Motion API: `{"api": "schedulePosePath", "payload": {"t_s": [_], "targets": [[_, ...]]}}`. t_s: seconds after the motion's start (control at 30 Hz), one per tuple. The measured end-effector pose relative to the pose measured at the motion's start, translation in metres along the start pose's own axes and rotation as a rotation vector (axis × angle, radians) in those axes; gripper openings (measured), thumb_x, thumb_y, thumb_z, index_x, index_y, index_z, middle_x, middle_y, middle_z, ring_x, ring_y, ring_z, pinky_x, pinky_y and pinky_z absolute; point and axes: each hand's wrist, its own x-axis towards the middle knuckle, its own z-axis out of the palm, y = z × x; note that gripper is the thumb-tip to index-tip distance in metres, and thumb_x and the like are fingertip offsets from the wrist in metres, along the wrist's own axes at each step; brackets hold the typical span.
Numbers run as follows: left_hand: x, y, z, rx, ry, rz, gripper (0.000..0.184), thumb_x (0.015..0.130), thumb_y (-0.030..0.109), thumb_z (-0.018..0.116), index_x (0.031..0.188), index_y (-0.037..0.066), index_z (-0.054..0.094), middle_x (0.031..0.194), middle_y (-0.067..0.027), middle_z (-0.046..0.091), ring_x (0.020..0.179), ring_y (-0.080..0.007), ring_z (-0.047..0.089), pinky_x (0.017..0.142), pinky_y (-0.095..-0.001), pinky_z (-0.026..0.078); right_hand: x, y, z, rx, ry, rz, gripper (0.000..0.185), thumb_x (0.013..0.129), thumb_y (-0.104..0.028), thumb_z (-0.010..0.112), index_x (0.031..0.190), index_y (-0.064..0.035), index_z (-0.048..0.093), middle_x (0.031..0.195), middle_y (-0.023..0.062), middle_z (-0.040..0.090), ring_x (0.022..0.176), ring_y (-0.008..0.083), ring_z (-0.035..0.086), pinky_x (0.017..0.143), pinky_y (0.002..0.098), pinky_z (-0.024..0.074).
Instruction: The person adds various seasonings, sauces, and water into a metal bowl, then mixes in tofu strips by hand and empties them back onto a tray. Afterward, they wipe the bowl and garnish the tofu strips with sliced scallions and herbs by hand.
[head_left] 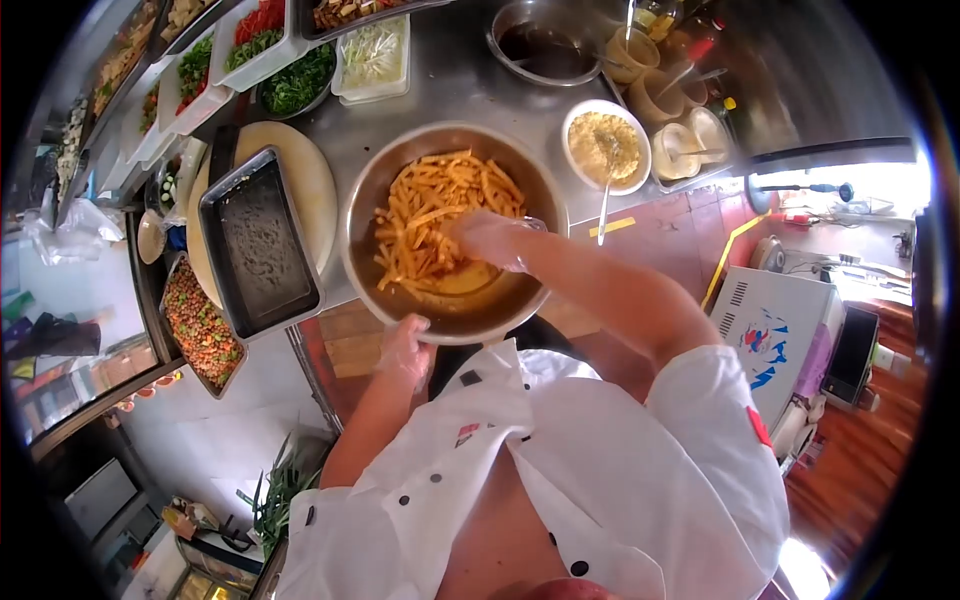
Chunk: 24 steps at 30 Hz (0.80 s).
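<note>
A large metal mixing bowl (362, 250) stands at the counter's front edge, filled with orange-brown coated strips (415, 205) of food, with some sauce pooled at its bottom. My left hand (406, 350), in a clear plastic glove, grips the bowl's rim at the near left. Inside the bowl, my right hand (492, 238), also in a clear glove, reaches in among the strips. Its fingertips are sunk in the food, so whether they close on any strips is hidden.
Right of the bowl sits a white bowl (570, 140) of yellowish crumbs with a spoon (604, 212). A black tray (258, 245) lies on a round cutting board (318, 190) at left. Behind are a dark-sauce bowl (545, 45) and vegetable containers (372, 55).
</note>
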Motion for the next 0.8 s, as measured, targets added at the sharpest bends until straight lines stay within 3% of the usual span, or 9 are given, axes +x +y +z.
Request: {"api": "schedulePosePath", "payload": {"t_s": [0.07,0.13,0.2,0.27,0.3,0.4,0.53,0.6,0.8], "targets": [[0.001,0.001,-0.011,-0.009,0.007,0.008,0.014,0.079,0.000,0.064,0.088,0.006,0.056,0.084,-0.0026,0.055,0.074,-0.0147,0.053,0.057,-0.0303,0.049,-0.007,-0.003,0.006,0.123,-0.165,-0.120,0.033,0.094,-0.025,0.051,0.119,-0.0083,0.065,0.116,0.0156,0.067,0.101,0.0283,0.066,0.083,0.0390,0.0525],[0.027,0.011,0.009,-0.029,0.004,0.080,0.021,0.077,0.006,0.069,0.095,0.006,0.058,0.085,-0.0058,0.056,0.079,-0.0181,0.055,0.066,-0.0310,0.049,-0.002,-0.019,0.004,0.427,-0.383,0.119,0.033,0.093,-0.027,0.051,0.118,-0.0126,0.067,0.116,0.0106,0.069,0.103,0.0294,0.066,0.087,0.0415,0.0505],[0.022,0.019,0.027,-0.016,0.060,0.136,0.021,0.078,0.008,0.069,0.095,0.006,0.058,0.085,-0.0057,0.056,0.078,-0.0178,0.055,0.063,-0.0302,0.048,0.011,-0.025,0.002,-0.259,-0.227,-0.094,0.035,0.092,-0.028,0.051,0.119,-0.0124,0.067,0.118,0.0084,0.069,0.109,0.0299,0.065,0.091,0.0422,0.0487],[0.011,0.026,0.029,-0.005,-0.108,0.048,0.011,0.081,0.003,0.064,0.083,0.009,0.055,0.079,-0.0022,0.052,0.071,-0.0140,0.051,0.059,-0.0255,0.046,0.030,-0.008,0.007,-0.286,-0.140,-0.080,0.034,0.092,-0.023,0.054,0.121,-0.0117,0.067,0.120,0.0094,0.068,0.112,0.0293,0.064,0.093,0.0405,0.0484],[0.006,0.012,0.024,-0.032,0.030,0.064,0.009,0.083,0.007,0.062,0.090,0.009,0.058,0.085,-0.0025,0.056,0.072,-0.0148,0.053,0.061,-0.0251,0.047,0.039,0.019,0.012,-0.367,0.074,-0.311,0.036,0.090,-0.019,0.057,0.124,-0.0106,0.066,0.120,0.0103,0.068,0.112,0.0300,0.064,0.094,0.0400,0.0487],[-0.039,-0.021,-0.008,-0.035,-0.072,0.095,0.016,0.083,0.007,0.061,0.099,0.007,0.060,0.092,-0.0026,0.061,0.080,-0.0169,0.059,0.068,-0.0309,0.053,0.049,0.020,0.016,-0.265,0.303,-0.217,0.042,0.082,-0.009,0.068,0.125,-0.0072,0.067,0.118,0.0128,0.069,0.112,0.0338,0.063,0.095,0.0402,0.0502],[-0.036,-0.025,0.012,-0.127,0.007,0.053,0.003,0.087,0.009,0.061,0.088,0.009,0.058,0.084,-0.0013,0.057,0.074,-0.0129,0.055,0.061,-0.0304,0.046,0.020,-0.005,0.018,-0.992,-0.489,-0.253,0.030,0.078,-0.004,0.066,0.106,-0.0040,0.075,0.107,0.0133,0.073,0.105,0.0348,0.066,0.081,0.0447,0.0542],[-0.002,-0.015,0.020,-0.130,-0.088,0.104,0.014,0.086,0.008,0.063,0.078,0.011,0.052,0.073,-0.0006,0.046,0.062,-0.0121,0.045,0.051,-0.0284,0.040,0.003,-0.015,0.026,-0.466,-0.277,-0.130,0.032,0.077,0.000,0.062,0.105,-0.0041,0.075,0.106,0.0147,0.073,0.102,0.0335,0.068,0.075,0.0463,0.0536],[-0.002,-0.003,0.030,0.138,-0.113,0.085,0.011,0.084,0.016,0.067,0.087,0.007,0.061,0.084,-0.0051,0.058,0.070,-0.0175,0.053,0.062,-0.0308,0.043,0.072,0.053,0.028,-0.514,-0.007,-0.294,0.033,0.077,-0.001,0.061,0.108,-0.0002,0.072,0.107,0.0181,0.071,0.101,0.0317,0.067,0.077,0.0451,0.0539]]}}
